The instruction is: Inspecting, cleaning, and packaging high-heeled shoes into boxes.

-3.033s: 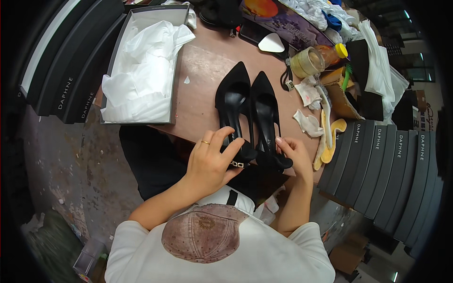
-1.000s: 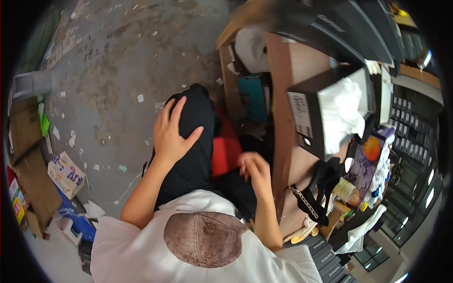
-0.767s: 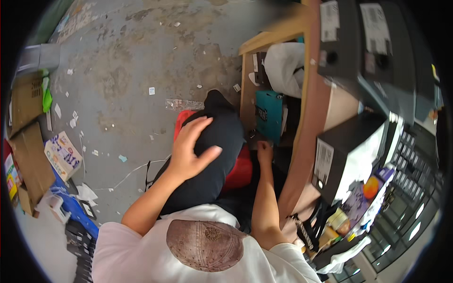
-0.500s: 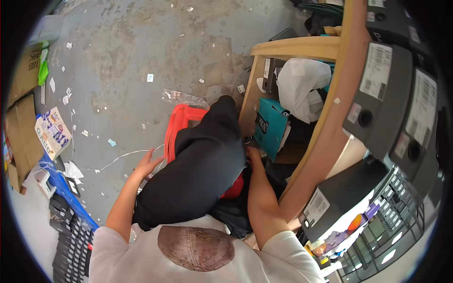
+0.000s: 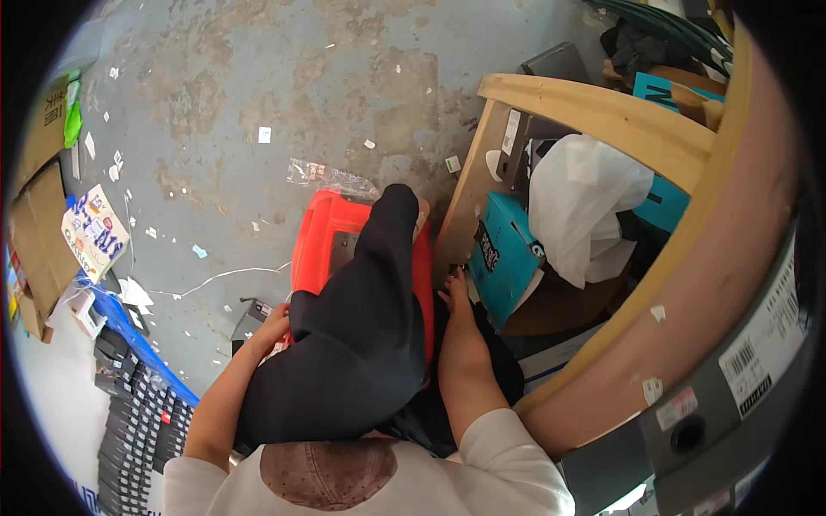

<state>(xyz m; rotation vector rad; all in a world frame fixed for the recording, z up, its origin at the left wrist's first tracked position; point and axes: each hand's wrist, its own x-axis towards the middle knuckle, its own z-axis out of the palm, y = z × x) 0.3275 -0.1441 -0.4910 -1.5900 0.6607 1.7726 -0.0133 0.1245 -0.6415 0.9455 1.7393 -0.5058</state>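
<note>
My left hand [image 5: 274, 330] is down at the left side of a red plastic stool [image 5: 317, 228], close against my black-trousered leg [image 5: 353, 314]. Its fingertips are partly hidden there, so whether they grip anything cannot be made out. A grey box [image 5: 250, 316] lies on the floor just beyond that hand. On the other side of the stool, my right hand [image 5: 454, 289] hangs low with its fingers apart and nothing seen in them. It is beside a teal box [image 5: 508, 258] that leans inside a wooden frame. My legs cover much of the stool.
The wooden frame [image 5: 602, 107] rises close on my right, with a white plastic bag [image 5: 585, 202] inside it. Grey shoe boxes [image 5: 731, 404] stand along its outer side. Paper scraps and clear plastic wrap [image 5: 331, 178] litter the floor. Cardboard [image 5: 41, 249] stands at far left.
My left hand has come in against my leg and the stool, its fingers no longer spread. My right hand's fingers now show. The view has shifted, revealing more of the stool and the grey box.
</note>
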